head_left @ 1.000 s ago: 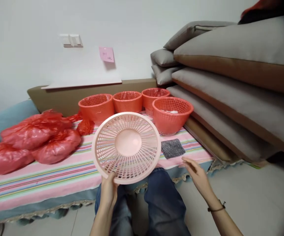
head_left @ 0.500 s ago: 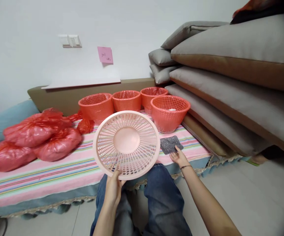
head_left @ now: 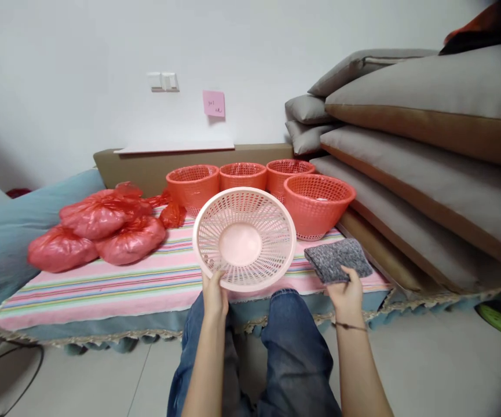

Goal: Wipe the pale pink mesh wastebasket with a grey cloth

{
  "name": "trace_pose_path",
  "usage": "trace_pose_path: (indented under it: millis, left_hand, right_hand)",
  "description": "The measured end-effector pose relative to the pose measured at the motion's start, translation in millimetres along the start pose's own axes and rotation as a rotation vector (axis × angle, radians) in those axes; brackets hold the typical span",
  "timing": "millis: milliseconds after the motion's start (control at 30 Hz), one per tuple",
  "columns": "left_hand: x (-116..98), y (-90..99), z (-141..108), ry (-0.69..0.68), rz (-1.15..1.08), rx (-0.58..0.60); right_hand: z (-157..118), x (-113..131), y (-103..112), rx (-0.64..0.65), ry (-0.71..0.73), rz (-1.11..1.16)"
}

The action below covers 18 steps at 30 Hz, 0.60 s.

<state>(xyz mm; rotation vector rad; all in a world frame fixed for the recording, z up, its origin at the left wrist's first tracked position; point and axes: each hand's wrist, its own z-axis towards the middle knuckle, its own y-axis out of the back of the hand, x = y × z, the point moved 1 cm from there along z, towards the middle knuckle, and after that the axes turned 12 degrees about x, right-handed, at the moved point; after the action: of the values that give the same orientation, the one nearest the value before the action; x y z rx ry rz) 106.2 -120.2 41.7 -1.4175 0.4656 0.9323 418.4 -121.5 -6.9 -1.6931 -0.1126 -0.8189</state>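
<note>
Left hand [head_left: 215, 294] grips one pink basket [head_left: 240, 244]; right hand [head_left: 346, 294] pinches one grey cloth [head_left: 335, 256]. Four red baskets [head_left: 317, 211] behind, three big red bags [head_left: 94, 223] at left.

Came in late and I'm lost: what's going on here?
A person's left hand grips a pale pink basket by its near rim, tilted so its inside faces the camera. The right hand holds a dark grey cloth apart from it, to the right. Beyond, four red baskets stand on a striped cover, with tied red bags piled at the left.
</note>
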Motion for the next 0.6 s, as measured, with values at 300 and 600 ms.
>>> trace_pose_path:
  millis: [300, 600]
  left_hand:
    - [22, 13.3, -45, -0.024, -0.037, -0.112]
    - [15, 21.3, -70, -0.003, 0.097, -0.063]
  right_hand:
    - [-91, -43, -17, -0.146, -0.004, -0.166]
    - [-112, -52, -42, 0.043, 0.259, -0.705]
